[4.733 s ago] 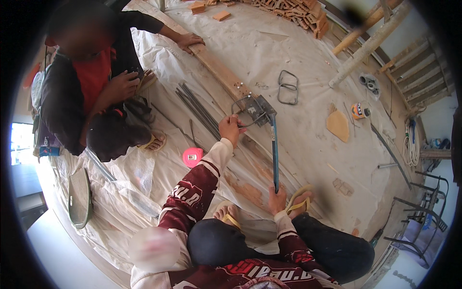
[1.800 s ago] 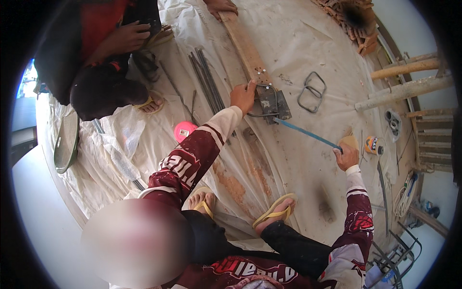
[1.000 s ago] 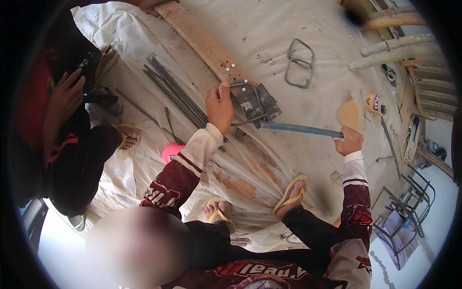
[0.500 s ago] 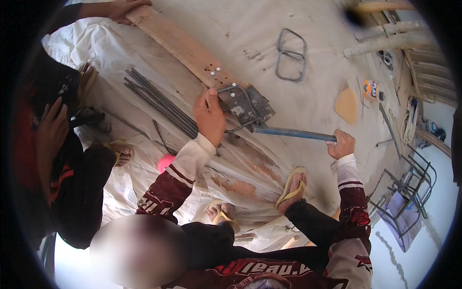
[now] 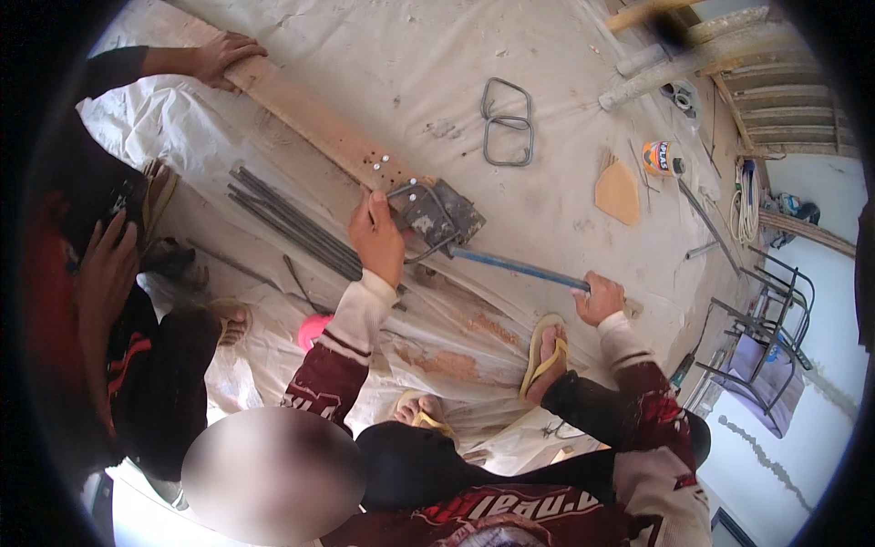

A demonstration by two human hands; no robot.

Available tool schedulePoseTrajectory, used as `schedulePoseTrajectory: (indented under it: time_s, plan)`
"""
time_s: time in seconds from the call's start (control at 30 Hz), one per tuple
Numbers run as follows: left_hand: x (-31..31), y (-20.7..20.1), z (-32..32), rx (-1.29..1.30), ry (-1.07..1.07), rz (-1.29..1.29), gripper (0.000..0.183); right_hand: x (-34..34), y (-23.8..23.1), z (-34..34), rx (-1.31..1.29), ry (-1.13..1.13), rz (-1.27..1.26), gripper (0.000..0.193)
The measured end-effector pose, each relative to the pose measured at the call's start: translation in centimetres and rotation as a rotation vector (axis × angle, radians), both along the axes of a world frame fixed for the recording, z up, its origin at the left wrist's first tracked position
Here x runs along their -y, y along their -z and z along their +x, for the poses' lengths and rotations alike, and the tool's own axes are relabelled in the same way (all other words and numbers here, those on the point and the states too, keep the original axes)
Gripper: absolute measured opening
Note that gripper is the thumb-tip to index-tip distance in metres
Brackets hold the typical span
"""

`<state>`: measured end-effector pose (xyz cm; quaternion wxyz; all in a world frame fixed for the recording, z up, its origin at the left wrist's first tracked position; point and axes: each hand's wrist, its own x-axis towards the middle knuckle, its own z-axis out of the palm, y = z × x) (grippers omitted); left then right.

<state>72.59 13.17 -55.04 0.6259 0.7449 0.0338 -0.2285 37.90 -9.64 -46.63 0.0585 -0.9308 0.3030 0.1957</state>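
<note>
My left hand (image 5: pixel 377 239) is closed around one side of a bent steel rod (image 5: pixel 436 250). This rod forms a partly closed rectangle over a dark metal plate (image 5: pixel 467 219) at the near end of a wooden board (image 5: pixel 310 114). Round bolt heads (image 5: pixel 381 166) dot the board there. In my right hand (image 5: pixel 601 298) is the end of a long blue bar (image 5: pixel 519 266), whose far end meets the rod at the plate's lower edge. A co-worker's hand (image 5: pixel 228 59) presses on the board's other end.
Several straight rods (image 5: pixel 292 223) lie left of my left hand. Two bent rod loops (image 5: pixel 507 123) rest on the sheet-covered floor beyond the plate. To the right are a tan flat piece (image 5: pixel 618 193), a can (image 5: pixel 658 159) and an upturned metal-framed chair (image 5: pixel 766 351).
My right hand has swung the blue bar's end a little toward me, so the bar slants more. My left hand still grips the rod. The whole view has shifted slightly.
</note>
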Motion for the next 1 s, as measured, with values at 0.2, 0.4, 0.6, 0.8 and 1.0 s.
schedulePoseTrajectory:
  time_s: [0.2,0.4,0.6,0.8,1.0]
  plan:
    - [-0.5,-0.9,0.0,0.098,0.064,0.105,0.051,5.3,-2.2,3.3,0.015,-0.13,0.1,0.042]
    - [-0.2,-1.3,0.1,0.112,0.065,0.11,0.053,6.1,-0.7,2.7,0.175,-0.23,0.079,0.045]
    - [-0.2,-0.7,0.0,0.106,0.07,0.125,0.051,5.6,0.5,2.6,0.225,-0.217,0.087,0.045]
    - [0.1,-1.4,-0.1,0.084,0.048,0.07,0.045,4.8,-0.4,2.6,0.137,-0.144,0.059,0.042]
    - [0.5,-1.6,-0.4,0.014,-0.032,-0.022,0.037,2.8,-0.4,2.3,0.074,-0.022,0.025,0.043]
